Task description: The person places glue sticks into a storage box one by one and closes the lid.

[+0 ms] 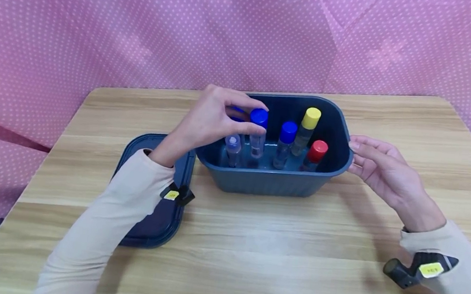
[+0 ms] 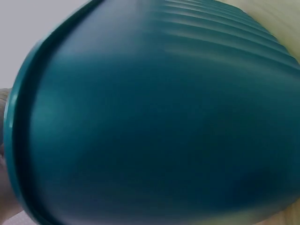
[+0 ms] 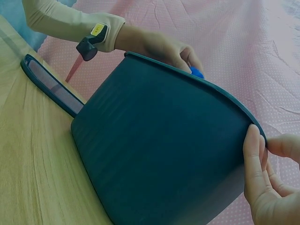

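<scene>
My left hand point(image 1: 215, 116) reaches over the dark blue tub point(image 1: 263, 183) and pinches a small clear bottle by its blue cap point(image 1: 259, 117) between thumb and fingers. The right hand point(image 1: 387, 175) grips the tub's right rim, thumb and fingers on either side of the wall in the right wrist view. Inside the tub stand another blue-capped bottle point(image 1: 287, 135), a yellow-capped bottle point(image 1: 310, 119) and a red-capped bottle point(image 1: 317, 151). A bottle with a pale top point(image 1: 233, 143) is under my left hand, where more blue shows partly hidden. The left wrist view is filled by the tub's outer wall point(image 2: 164, 117).
A dark blue lid point(image 1: 151, 227) lies on the wooden table point(image 1: 270, 265) left of the tub, partly under my left forearm. Pink dotted cloth point(image 1: 230, 31) hangs behind the table. Each sleeve carries a small black wrist camera point(image 1: 407, 273).
</scene>
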Tool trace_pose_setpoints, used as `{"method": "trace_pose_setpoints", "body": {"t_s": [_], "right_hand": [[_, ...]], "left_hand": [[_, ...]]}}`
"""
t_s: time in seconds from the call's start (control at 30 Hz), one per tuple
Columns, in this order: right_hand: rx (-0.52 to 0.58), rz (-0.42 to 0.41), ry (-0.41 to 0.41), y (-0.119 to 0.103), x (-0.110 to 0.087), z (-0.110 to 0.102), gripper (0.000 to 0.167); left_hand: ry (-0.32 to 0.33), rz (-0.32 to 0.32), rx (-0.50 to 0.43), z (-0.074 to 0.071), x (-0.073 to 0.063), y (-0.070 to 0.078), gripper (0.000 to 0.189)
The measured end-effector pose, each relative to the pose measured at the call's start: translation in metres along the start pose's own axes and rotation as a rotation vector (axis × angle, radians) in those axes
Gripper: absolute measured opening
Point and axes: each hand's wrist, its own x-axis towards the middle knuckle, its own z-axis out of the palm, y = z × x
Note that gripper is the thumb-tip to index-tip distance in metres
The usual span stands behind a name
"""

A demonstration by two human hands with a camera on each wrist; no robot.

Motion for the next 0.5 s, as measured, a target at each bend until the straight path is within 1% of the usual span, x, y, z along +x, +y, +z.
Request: {"method": "trace_pose_setpoints", "body": {"t_s": [0.1,0.33,0.5], "right_hand": [[-0.004,0.0,-0.002,-0.0001,0.0001,0.0,0.029],[-0.012,-0.003,-0.002,0.0001,0.0002,0.0,0.028],[-0.015,-0.005,-0.008,0.0005,0.0003,-0.0004,0.029]], "left_hand": [[-0.003,0.003,0.005,0.001,0.001,-0.0032,0.036],[-0.04,-0.03,0.123,0.0031,0.0006,-0.0063,0.034],[-0.079,-0.056,0.153,0.0068,-0.0004,-0.0048,0.031]]}}
